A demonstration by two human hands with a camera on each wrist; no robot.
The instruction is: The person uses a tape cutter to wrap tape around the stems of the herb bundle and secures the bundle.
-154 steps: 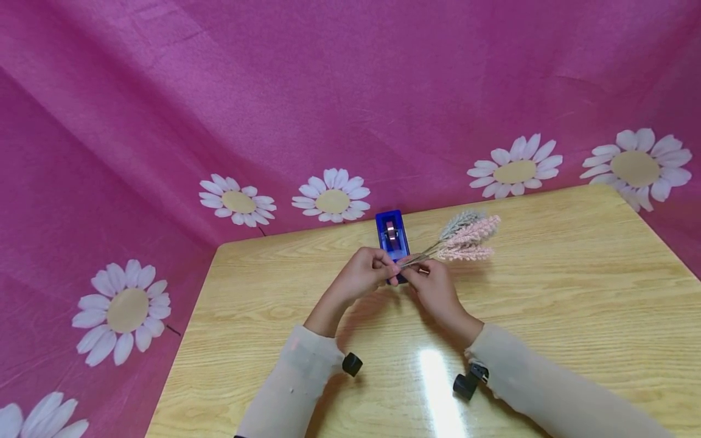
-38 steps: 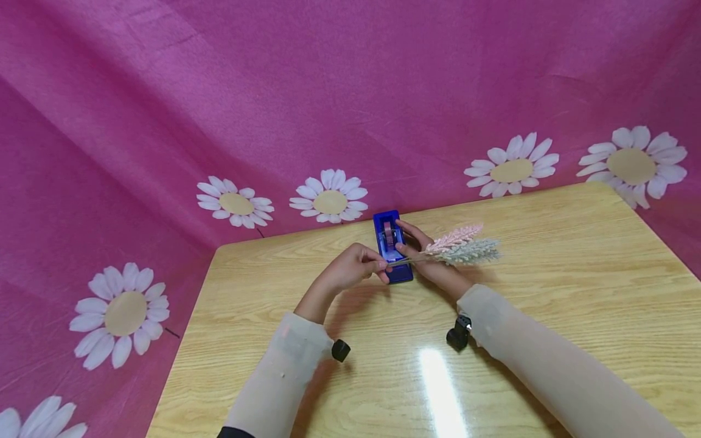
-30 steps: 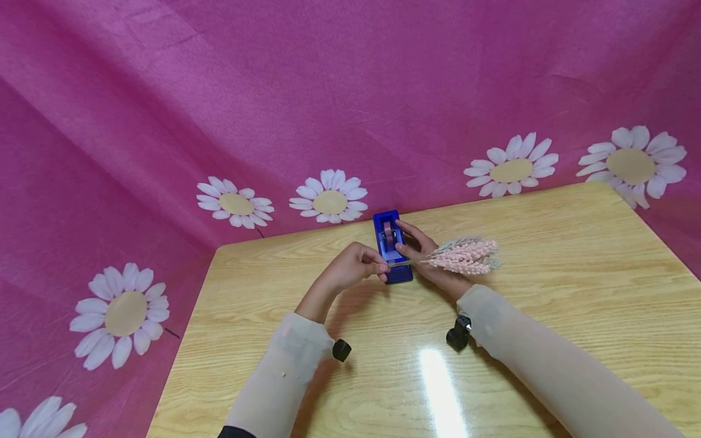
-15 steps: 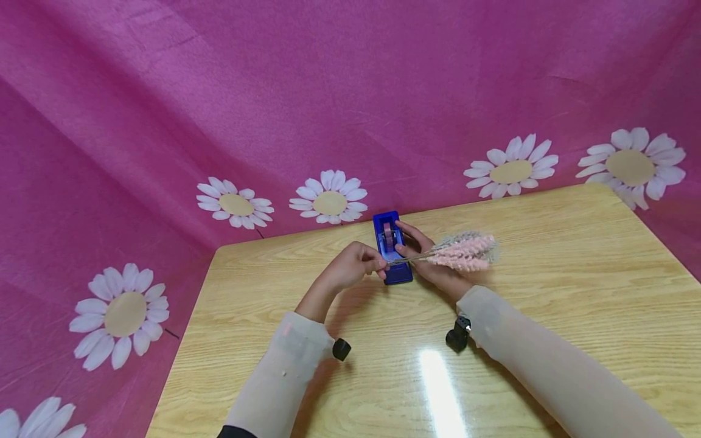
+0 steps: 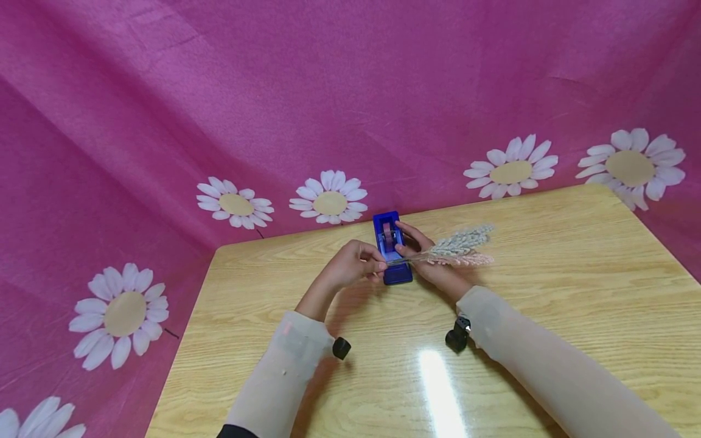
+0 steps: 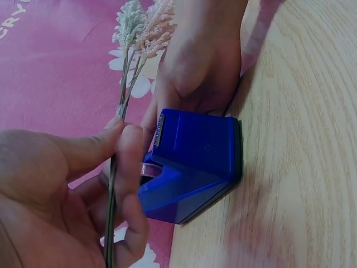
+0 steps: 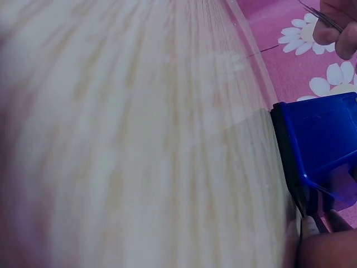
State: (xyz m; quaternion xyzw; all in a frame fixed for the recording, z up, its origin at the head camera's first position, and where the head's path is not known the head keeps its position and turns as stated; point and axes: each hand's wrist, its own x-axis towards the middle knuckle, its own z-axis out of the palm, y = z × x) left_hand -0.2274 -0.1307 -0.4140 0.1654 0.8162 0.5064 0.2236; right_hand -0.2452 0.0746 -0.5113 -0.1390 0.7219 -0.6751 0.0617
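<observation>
My left hand (image 5: 353,266) pinches the thin stems of a small bunch of artificial flowers (image 5: 460,243) between thumb and fingers. Their fluffy pale grey-green and pink heads point right, above my right wrist. In the left wrist view a clear, shiny band (image 6: 120,109), apparently tape, lies on the stems (image 6: 111,192) just above the fingertips. Behind the stems a blue tape dispenser (image 5: 398,275) with a roll of tape stands on the table. My right hand (image 5: 429,258) grips the dispenser's right side, its thumb near the roll; some of its fingers are hidden.
The wooden table (image 5: 547,292) reaches to a pink cloth (image 5: 350,91) printed with large white daisies, hanging behind and at the left. The dispenser stands close to the table's back edge. A bright light reflection (image 5: 440,389) lies near the front.
Earlier both hands were on the stems; the right has since moved to the dispenser. Over the last second the bunch has turned about its stems, bringing the grey-green heads above the pink.
</observation>
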